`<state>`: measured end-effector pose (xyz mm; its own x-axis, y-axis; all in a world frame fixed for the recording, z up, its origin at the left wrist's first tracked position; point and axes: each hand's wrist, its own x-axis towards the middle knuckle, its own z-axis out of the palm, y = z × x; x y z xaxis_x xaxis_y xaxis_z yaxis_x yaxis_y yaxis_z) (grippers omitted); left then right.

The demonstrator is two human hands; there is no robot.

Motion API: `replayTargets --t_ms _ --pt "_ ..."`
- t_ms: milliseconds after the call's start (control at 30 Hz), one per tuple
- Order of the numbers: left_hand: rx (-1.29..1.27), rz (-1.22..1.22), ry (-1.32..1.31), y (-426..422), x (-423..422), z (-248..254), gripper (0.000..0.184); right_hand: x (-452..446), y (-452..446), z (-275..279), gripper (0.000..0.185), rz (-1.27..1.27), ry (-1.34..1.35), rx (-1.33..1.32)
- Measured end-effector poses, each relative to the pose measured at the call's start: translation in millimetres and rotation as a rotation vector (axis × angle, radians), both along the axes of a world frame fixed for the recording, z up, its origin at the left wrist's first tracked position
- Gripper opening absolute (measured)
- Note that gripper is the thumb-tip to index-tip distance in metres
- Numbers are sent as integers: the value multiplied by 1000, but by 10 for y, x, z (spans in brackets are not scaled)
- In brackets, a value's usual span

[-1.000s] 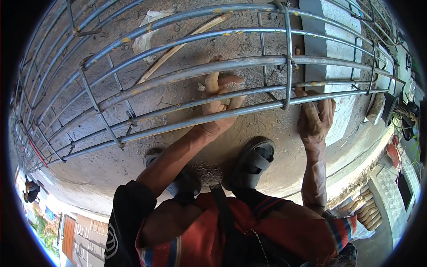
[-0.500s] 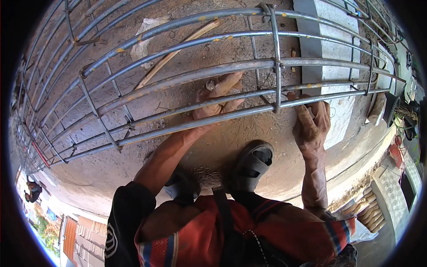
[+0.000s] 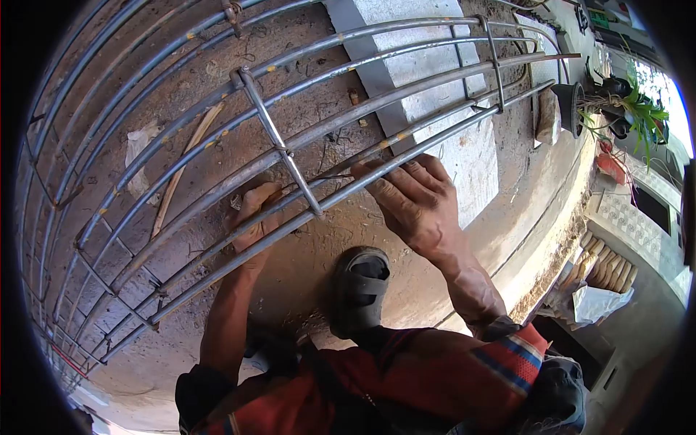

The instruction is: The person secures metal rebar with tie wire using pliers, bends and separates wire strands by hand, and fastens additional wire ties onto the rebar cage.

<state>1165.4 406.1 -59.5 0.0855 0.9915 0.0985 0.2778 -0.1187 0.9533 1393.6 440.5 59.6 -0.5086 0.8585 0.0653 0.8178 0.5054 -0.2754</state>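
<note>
A cage of long steel bars [image 3: 391, 94], tied to cross hoops, spans the view in front of me. My left hand [image 3: 255, 216] reaches behind the two lowest bars, left of a steel hoop [image 3: 268, 119]. Its fingers are bent together, and the bars hide part of what they grip. On the other side of that hoop is my right hand [image 3: 420, 199], fingers curled at the lowest bar. A thin dark wire [image 3: 335, 177] runs from near the hoop to its fingertips.
Beneath the cage lie a pale flat slab [image 3: 435, 80], a wooden stick [image 3: 185, 163] and a crumpled white scrap [image 3: 139, 156]. A potted plant [image 3: 641, 109] and a stone block [image 3: 549, 119] stand at right. My sandalled foot [image 3: 362, 286] is below the bars.
My view has turned to the right, so the cage slants more steeply. Both hands are now closer to one hoop, and the right hand's fingers have come to the wire there.
</note>
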Motion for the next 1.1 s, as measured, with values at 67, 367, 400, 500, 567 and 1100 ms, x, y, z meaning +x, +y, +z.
replayTargets --t_ms 67,367,400,500,567,1100 --pt "-37 -18 10 -18 -20 56 18 75 -15 113 46 -51 -12 -39" --pt "32 193 -2 -118 123 203 20 -245 -216 -179 14 -348 451 -164" --pt "125 196 191 -110 108 209 21 -282 -159 -178 12 -401 487 -151" --pt "72 189 267 -193 112 218 16 -302 -148 -200 7 -360 366 -104" --pt "-39 178 202 -275 143 226 15 -324 -213 -203 8 -386 401 -99" --pt "-511 155 -575 -139 326 206 19 -271 -639 -329 19 -448 561 -245"
